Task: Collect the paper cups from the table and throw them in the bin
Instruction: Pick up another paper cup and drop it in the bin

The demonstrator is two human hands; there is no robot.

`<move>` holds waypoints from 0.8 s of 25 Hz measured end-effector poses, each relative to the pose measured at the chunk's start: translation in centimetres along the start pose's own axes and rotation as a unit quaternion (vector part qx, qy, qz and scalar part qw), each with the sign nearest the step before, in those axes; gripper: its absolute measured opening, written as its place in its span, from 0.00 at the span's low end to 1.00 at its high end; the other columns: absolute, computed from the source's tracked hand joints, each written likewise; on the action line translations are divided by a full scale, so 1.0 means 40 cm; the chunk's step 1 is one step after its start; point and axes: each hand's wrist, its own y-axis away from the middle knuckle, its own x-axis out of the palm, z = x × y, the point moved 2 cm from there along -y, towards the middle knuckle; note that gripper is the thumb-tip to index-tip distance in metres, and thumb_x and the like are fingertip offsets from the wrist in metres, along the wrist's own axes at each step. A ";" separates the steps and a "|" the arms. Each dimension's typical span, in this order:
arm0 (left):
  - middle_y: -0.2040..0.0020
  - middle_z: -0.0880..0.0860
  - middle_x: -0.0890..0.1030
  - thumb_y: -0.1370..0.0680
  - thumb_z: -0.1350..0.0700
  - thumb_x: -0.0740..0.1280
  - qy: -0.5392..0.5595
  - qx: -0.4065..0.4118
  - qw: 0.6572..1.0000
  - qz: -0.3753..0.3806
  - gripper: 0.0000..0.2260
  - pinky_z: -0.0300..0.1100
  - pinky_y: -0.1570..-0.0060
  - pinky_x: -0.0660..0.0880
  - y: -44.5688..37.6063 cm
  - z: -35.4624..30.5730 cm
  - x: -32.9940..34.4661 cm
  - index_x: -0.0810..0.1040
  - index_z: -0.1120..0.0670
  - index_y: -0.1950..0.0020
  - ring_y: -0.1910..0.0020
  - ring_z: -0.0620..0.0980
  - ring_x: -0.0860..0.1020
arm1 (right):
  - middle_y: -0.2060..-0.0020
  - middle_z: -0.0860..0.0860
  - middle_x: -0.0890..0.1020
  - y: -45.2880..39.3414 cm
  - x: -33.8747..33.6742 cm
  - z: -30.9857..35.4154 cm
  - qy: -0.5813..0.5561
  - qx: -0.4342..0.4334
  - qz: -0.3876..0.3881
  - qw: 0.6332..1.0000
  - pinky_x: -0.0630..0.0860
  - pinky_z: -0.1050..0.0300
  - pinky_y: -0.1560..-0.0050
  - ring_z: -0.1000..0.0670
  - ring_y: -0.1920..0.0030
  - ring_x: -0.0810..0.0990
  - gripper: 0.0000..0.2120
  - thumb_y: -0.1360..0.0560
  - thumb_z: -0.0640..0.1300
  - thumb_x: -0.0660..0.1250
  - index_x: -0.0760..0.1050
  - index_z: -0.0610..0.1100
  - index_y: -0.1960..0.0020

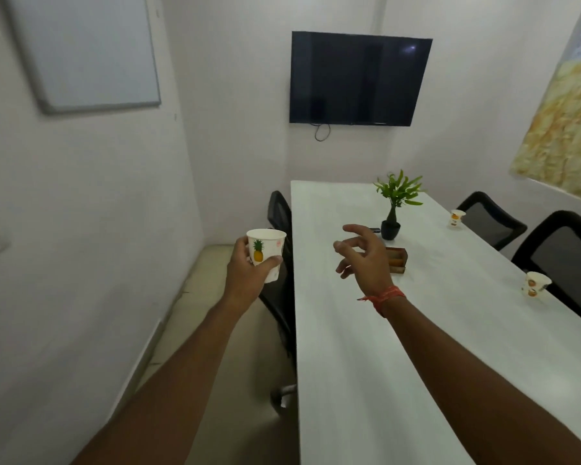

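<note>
My left hand (249, 273) grips a white paper cup (267, 248) with a pineapple print, held upright in the air just left of the long white table (366, 347). My right hand (363, 255) hovers over the table's middle with fingers spread and nothing in it. Two more paper cups stand along the table's right edge: one far (457, 218), one nearer (535, 284). No bin is in view.
A small potted plant (394, 204) and a brown wooden box (396, 260) sit mid-table beyond my right hand. Black office chairs stand left (280, 250) and right (564, 260) of the table. A TV (358, 78) and a whiteboard (84, 52) hang on the walls.
</note>
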 end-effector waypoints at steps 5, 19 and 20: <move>0.42 0.49 0.75 0.28 0.58 0.75 -0.022 0.017 1.000 -0.009 0.27 0.42 0.51 0.77 0.308 -0.121 -0.077 0.67 0.53 0.34 0.46 0.48 0.75 | 0.54 0.44 0.82 0.290 -0.085 0.125 -0.039 -0.025 0.009 0.999 0.81 0.50 0.66 0.43 0.68 0.82 0.19 0.25 0.45 0.71 0.73 0.45 0.35; 0.48 0.49 0.79 0.34 0.56 0.77 -0.095 0.004 0.951 -0.294 0.27 0.38 0.56 0.76 1.451 -0.399 -0.491 0.71 0.54 0.39 0.51 0.48 0.79 | 0.59 0.46 0.81 1.155 -0.115 0.496 -0.183 -0.078 0.304 0.932 0.79 0.50 0.70 0.46 0.71 0.80 0.19 0.27 0.45 0.71 0.74 0.45 0.38; 0.48 0.50 0.79 0.35 0.56 0.77 -0.097 0.000 0.946 -0.310 0.26 0.37 0.56 0.77 1.539 -0.409 -0.513 0.71 0.53 0.40 0.52 0.48 0.79 | 0.59 0.47 0.80 1.222 -0.114 0.523 -0.194 -0.076 0.318 0.925 0.78 0.50 0.70 0.45 0.71 0.80 0.20 0.28 0.46 0.72 0.74 0.44 0.38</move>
